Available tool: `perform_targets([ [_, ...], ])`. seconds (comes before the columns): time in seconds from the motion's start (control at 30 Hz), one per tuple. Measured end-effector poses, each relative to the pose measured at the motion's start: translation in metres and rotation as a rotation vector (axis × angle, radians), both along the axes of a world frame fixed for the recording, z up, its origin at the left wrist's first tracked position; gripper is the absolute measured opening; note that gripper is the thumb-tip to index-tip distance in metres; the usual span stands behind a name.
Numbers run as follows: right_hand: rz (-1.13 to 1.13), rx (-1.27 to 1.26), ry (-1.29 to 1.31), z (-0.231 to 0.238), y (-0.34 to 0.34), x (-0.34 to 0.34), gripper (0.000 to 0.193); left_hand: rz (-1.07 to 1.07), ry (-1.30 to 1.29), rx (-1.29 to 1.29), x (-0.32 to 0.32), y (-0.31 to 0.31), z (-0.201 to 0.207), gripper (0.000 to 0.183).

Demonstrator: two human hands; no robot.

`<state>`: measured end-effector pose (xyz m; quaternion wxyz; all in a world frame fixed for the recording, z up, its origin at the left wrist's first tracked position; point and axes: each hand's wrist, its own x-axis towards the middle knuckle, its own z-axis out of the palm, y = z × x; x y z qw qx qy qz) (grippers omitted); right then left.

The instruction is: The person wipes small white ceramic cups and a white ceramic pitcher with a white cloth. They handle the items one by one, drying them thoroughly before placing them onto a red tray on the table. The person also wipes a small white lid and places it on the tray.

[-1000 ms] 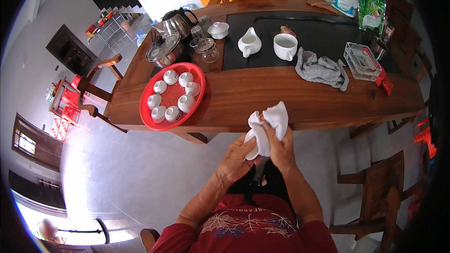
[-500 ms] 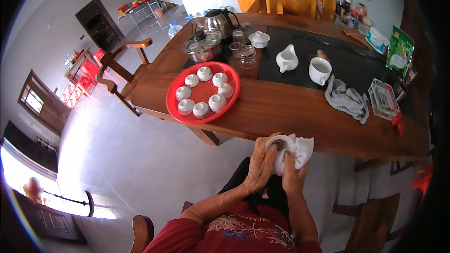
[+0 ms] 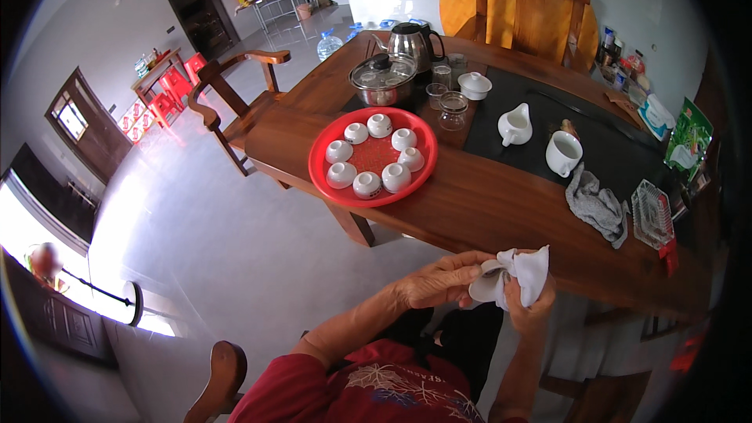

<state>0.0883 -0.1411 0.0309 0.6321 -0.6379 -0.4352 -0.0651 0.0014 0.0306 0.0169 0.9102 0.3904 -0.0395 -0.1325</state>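
Head view: largest is the brown wooden desk (image 3: 501, 200), running from the upper middle to the lower right of the frame. On it, at centre, rests a round red tray (image 3: 372, 155); a steel pot with a glass lid (image 3: 382, 82) stands just above the tray. Toward the right of the frame a grey cloth (image 3: 597, 207) lies crumpled. Below the desk's near edge, right of the lower middle, are both hands. The left hand (image 3: 439, 280) has its fingers against the edge of a white vessel; whether they pinch it, I cannot tell. The right hand (image 3: 531, 309) has its fingers clamped on a white cloth (image 3: 533, 272), bunched against that white vessel (image 3: 487, 286). Smallest are eight white cups (image 3: 396, 178), upside down in a ring on the tray.
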Motion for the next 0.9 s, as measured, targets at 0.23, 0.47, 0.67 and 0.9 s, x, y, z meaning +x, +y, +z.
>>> perform_targets([
  [0.23, 0.136, -0.011, 0.207, 0.004, -0.004, 0.007, 0.029, 0.04, 0.043, -0.06, -0.001, -0.003, 0.008, 0.051],
  [0.47, 0.084, 0.002, 0.467, 0.002, 0.004, 0.002, 0.029, 0.219, -0.128, 0.16, -0.002, -0.006, 0.004, 0.036],
  [0.67, 0.12, 0.032, 0.745, -0.007, 0.019, 0.0, 0.035, 0.519, -0.225, 0.361, 0.002, -0.014, 0.0, 0.033],
  [0.9, 0.119, -0.057, 0.788, -0.018, 0.02, 0.004, 0.028, 0.54, -0.289, 0.323, -0.003, 0.011, 0.019, 0.04],
])
